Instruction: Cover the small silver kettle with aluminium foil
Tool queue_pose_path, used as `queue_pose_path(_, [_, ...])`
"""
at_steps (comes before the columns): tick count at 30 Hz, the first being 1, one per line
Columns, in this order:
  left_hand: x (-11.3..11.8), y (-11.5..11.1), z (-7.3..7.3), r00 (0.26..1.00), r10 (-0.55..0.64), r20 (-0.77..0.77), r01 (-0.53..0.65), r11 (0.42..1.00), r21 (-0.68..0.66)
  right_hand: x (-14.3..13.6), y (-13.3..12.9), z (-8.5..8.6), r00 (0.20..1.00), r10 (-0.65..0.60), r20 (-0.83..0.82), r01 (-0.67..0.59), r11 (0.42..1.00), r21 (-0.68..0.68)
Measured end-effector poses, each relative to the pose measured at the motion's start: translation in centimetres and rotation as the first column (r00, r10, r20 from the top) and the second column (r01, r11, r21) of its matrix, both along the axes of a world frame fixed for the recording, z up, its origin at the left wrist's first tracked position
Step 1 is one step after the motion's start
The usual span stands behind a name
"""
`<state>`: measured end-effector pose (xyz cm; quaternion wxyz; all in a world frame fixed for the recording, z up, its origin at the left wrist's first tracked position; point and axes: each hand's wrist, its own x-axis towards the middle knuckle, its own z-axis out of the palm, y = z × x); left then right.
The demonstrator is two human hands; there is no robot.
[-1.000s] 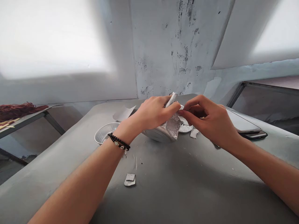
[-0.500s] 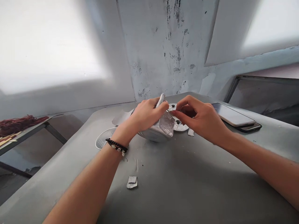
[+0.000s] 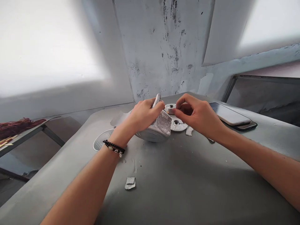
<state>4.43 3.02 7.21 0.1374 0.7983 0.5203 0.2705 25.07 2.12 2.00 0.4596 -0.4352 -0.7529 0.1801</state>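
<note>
My left hand [image 3: 146, 114] is closed over a silvery, foil-covered rounded object [image 3: 153, 134], and a pale rod [image 3: 157, 99] sticks up between thumb and forefinger. Most of the object's top is hidden under that hand. Just to the right, my right hand [image 3: 195, 112] pinches a small grey scrap [image 3: 172, 111] between thumb and fingertip, apart from the foil-covered object. Behind and between the hands lie two silvery discs with dark centres, a nearer disc [image 3: 178, 124] and a farther disc [image 3: 170, 106].
A perforated oval piece [image 3: 101, 140] lies by my left wrist. Small grey scraps [image 3: 130, 183] rest on the grey table [image 3: 173, 190]; another scrap [image 3: 189, 131] is near the discs. Two stacked phones [image 3: 231, 113] lie at right. Reddish yarn [image 3: 21, 127] sits on a side table.
My right hand has drawn slightly away from the foil-covered object, and the grey scrap in its fingers now shows. A small piece appears by my right wrist. The view has shifted slightly.
</note>
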Motion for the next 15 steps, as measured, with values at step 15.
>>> queue_pose_path(15, [0.13,-0.26,0.06,1.000,0.003,-0.026,-0.003,1.000,-0.005,-0.34,0.67,-0.58,0.991,0.113,0.076,-0.093,0.969,-0.231])
